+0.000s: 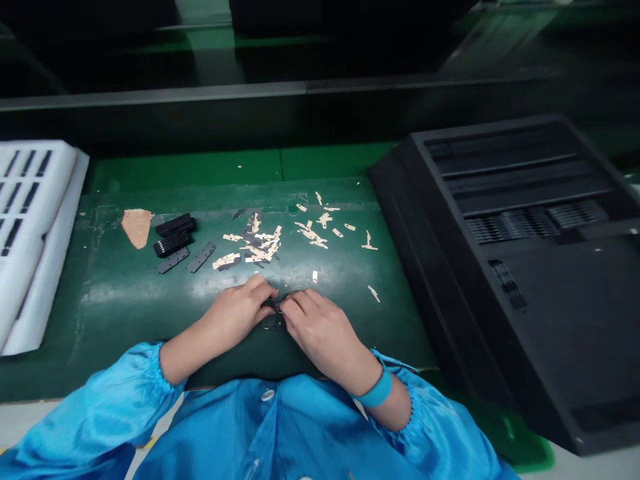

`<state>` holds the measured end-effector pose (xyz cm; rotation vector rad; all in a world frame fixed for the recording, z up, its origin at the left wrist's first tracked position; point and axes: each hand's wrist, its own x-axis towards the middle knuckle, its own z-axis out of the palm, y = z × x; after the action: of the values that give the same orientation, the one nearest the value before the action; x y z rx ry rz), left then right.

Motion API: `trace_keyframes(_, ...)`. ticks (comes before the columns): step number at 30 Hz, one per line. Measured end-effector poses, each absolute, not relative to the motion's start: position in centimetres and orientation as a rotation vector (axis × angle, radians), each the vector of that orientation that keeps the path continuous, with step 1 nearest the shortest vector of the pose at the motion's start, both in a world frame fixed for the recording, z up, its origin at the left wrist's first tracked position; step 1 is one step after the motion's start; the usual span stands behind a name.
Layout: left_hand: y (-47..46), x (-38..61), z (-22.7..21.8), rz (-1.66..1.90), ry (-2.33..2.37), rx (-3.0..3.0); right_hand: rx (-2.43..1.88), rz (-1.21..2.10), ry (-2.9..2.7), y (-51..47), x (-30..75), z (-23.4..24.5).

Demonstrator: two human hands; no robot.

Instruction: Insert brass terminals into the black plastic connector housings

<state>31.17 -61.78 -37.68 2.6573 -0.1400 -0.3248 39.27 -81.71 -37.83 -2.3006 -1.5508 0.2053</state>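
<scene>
1. Small dark part point(271, 325): in the head view it is sitting between both hands, just over or on the green surface point(135, 327), close to the body; likely being held there so both hands are reaching it easily. Exact shape is hiding behind the fingers.
2. Black blocks point(174, 235) and flat black pieces point(201, 257) are lying left of centre, near a brown scrap point(136, 227).
3. Pale strip pile point(265, 248) is lying just beyond the hands, loose pale strips point(311, 235) scattering to its right; probably sitting there for quick picking.
4. White slotted tray point(63, 200) is standing at the left edge, black tray point(477, 293) at the right; both seemingly leaving the middle for handwork.
5. Left hand point(240, 308): thumb and forefinger are pinching the part from its left, gap narrow.
6. Right hand point(320, 327), blue band point(377, 391) on its wrist: fingers are bunching together and gripping the part's right side, barely apart; fingertip contact is partly hiding.
</scene>
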Motion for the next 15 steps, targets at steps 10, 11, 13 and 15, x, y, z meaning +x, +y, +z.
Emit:
trace_keyframes(10,-61.5,31.6,-39.2,-0.113,-0.625,2.906,-2.294,0.243,-1.308,-82.5,40.3,-37.2)
trace_keyframes(11,-61.5,31.2,-38.9,-0.082,-0.601,2.891,-2.262,0.235,-1.282,-82.4,40.1,-37.2)
trace_keyframes(13,-61.4,30.0,-37.9,-0.012,-0.557,2.852,-2.175,0.24,-1.269,-82.4,39.5,-37.2)
trace_keyframes(15,-61.3,28.4,-37.1,0.051,-0.502,2.797,-2.12,0.242,-1.36,-82.2,38.6,-37.2)
